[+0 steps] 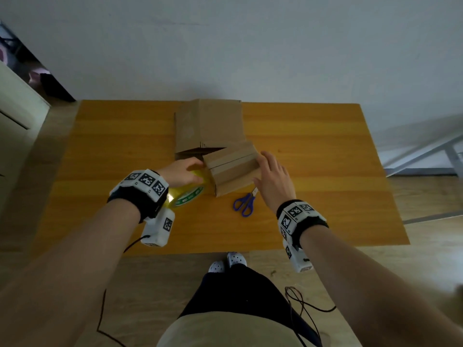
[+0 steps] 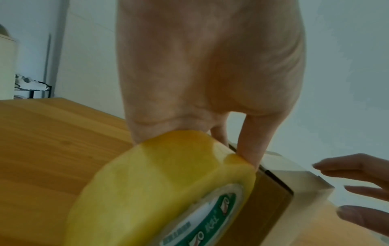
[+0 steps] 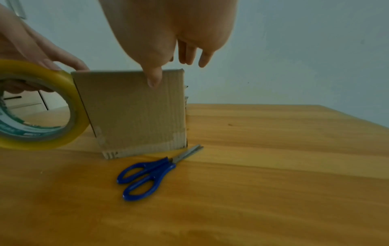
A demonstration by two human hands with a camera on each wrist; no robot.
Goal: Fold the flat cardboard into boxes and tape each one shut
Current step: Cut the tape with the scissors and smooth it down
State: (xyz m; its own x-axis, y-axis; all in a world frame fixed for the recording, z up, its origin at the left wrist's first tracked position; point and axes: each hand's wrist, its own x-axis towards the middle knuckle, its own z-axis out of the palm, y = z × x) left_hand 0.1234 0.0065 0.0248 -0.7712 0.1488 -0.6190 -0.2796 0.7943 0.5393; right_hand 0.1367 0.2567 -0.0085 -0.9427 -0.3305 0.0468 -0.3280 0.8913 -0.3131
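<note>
The left hand (image 1: 182, 171) is gripping the tape roll (image 1: 188, 191) against the folded box (image 1: 231, 169) mid-table; the right hand (image 1: 273, 180) (fingers spread, holding nothing) is hovering beside it, scissors (image 1: 244, 204) nearby.

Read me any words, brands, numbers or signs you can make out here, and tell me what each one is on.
Tape roll, green and white core label: printing is there, but too blurred and skewed to read.
Wrist bands: black and white square marker patterns, no words or numbers.
Folded box and scissors: no text visible.
</note>
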